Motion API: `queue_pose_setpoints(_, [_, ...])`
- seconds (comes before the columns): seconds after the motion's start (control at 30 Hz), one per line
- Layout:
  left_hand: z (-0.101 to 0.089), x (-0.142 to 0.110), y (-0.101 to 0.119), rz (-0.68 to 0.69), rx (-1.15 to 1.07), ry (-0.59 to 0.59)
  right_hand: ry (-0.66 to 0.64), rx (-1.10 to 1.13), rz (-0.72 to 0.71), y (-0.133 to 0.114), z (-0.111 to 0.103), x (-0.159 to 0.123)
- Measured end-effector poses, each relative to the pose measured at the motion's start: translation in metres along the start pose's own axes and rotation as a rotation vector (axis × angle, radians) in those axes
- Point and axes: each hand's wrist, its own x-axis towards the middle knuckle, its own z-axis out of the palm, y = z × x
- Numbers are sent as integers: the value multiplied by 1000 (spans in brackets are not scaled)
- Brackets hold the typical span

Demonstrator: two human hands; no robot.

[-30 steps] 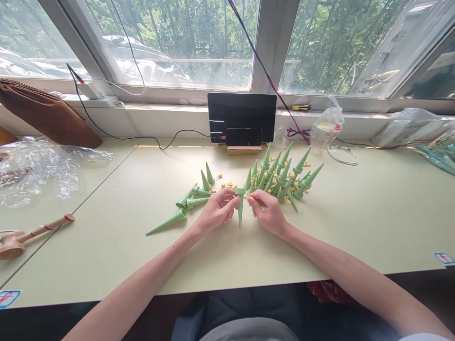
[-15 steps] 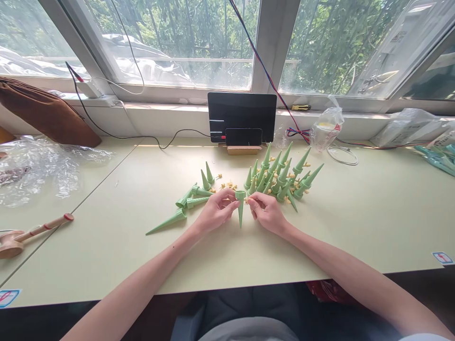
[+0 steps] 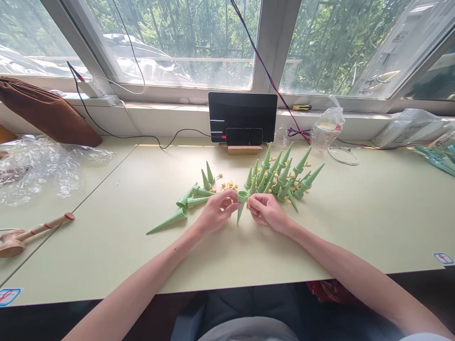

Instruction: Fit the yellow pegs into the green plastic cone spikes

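My left hand [image 3: 221, 208] is closed on a green plastic watering spike [image 3: 241, 211], its open collar up and its point down. On the collar's right side my right hand [image 3: 267, 210] pinches a small yellow valve [image 3: 248, 202], mostly hidden by the fingers. Beyond the right hand is a cluster of green spikes [image 3: 283, 176], many with yellow valves on them. To the left lie several spikes, the nearest one [image 3: 168, 222] pointing toward the front left. Two more spikes [image 3: 209, 173] stand point up. Loose yellow valves [image 3: 229, 185] lie behind my left hand.
A tablet [image 3: 242, 109] leans by the window, with a phone [image 3: 244, 137] on a cardboard stand before it. At left are a wooden kendama [image 3: 39, 228], clear plastic wrap [image 3: 46, 166] and a brown bag [image 3: 46, 111]. A bagged cup [image 3: 325, 130] stands at the back right.
The held spike has tipped, so its collar opening shows more and its point sits further left. My right fingers have stayed at the collar's side with the yellow valve.
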Motion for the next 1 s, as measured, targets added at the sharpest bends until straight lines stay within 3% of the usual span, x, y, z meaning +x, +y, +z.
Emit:
queue_pose_setpoints(0.2, [1, -1, 1, 34, 25, 13, -72, 152, 123, -1, -2, 2])
queue_pose_setpoints(0.6, [2, 2, 0, -202, -220, -1, -1, 190, 45, 4, 0, 6])
queue_pose_setpoints(1.0, [1, 4, 6, -263, -425, -58, 1, 102, 16, 4, 3, 5])
